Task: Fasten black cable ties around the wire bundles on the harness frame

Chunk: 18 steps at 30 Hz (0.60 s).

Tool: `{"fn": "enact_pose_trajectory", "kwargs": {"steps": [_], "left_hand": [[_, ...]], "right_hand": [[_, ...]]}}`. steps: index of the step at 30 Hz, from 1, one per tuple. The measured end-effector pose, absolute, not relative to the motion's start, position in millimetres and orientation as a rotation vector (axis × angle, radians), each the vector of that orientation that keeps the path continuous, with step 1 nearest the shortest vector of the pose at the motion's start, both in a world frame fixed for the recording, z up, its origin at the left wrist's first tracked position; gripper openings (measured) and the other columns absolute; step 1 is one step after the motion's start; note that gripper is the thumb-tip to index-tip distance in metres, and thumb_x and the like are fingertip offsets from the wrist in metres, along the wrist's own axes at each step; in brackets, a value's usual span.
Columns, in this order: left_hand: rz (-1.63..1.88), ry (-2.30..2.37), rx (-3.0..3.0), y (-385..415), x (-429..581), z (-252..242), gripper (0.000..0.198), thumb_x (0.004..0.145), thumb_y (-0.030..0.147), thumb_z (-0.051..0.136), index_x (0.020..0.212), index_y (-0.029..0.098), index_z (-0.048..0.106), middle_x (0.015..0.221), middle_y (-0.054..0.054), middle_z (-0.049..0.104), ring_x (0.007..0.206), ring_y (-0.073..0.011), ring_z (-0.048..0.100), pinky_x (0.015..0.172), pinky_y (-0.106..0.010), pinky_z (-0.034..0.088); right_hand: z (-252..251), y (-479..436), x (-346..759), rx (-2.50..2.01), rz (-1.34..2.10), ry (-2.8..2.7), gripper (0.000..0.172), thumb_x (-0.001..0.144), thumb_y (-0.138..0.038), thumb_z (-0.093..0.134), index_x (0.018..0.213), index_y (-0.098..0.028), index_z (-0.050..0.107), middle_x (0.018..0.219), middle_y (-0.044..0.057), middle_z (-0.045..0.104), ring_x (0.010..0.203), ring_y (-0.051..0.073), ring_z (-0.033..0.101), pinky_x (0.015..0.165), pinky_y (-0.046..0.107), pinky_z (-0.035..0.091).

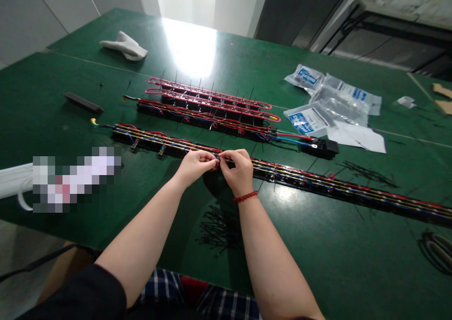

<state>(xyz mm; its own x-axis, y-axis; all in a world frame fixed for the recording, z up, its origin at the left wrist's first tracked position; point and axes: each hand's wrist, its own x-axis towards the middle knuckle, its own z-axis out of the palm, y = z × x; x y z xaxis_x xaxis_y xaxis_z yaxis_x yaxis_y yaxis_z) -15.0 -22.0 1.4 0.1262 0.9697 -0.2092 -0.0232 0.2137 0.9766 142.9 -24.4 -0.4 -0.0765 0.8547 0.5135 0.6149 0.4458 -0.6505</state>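
A long black strip (300,180) carrying yellow, red and blue wires runs across the green table. Over its left-middle part, my left hand (199,165) is closed, with thumb and fingers pinched together. Beside it, my right hand (238,167) pinches at the same spot, fingertips almost meeting the left ones. Whatever sits between the fingertips is too small to make out. Thin black ties stick out from the strip on the right. Small green boards (161,150) hang off its left part. Below my hands lies a pile of thin black cable ties (217,228).
Behind the strip are a shorter wired strip (197,115) and black blocks with red tubing (215,96). Clear plastic bags (341,99), a white glove (124,46), a dark bar (84,102) and more ties (369,172) lie around. Scissors-like loops (438,252) sit at right.
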Motion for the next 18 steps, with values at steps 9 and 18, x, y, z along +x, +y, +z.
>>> {"fn": "enact_pose_trajectory", "kwargs": {"steps": [9, 18], "left_hand": [[1.012, 1.16, 1.035, -23.3, -14.0, 1.4, 0.022, 0.068, 0.032, 0.078, 0.075, 0.012, 0.072, 0.065, -0.003, 0.071, 0.06, -0.0118, 0.066, 0.063, -0.023, 0.055], [1.028, 1.159, 1.048, -24.2, -13.5, 2.4, 0.031, 0.066, 0.04, 0.081, 0.076, 0.012, 0.072, 0.066, -0.004, 0.072, 0.061, -0.0132, 0.067, 0.063, -0.025, 0.056]], "right_hand": [[-1.1, -24.5, 142.8, -1.27, 0.313, -1.816, 0.011, 0.082, -0.017, 0.062, 0.086, -0.024, 0.069, 0.081, 0.002, 0.07, 0.082, 0.02, 0.062, 0.076, 0.034, 0.054], [-3.9, -24.6, 141.8, -1.281, 0.36, -1.777, 0.016, 0.08, -0.015, 0.063, 0.092, -0.025, 0.066, 0.085, 0.003, 0.069, 0.084, 0.02, 0.065, 0.079, 0.036, 0.056]]}}
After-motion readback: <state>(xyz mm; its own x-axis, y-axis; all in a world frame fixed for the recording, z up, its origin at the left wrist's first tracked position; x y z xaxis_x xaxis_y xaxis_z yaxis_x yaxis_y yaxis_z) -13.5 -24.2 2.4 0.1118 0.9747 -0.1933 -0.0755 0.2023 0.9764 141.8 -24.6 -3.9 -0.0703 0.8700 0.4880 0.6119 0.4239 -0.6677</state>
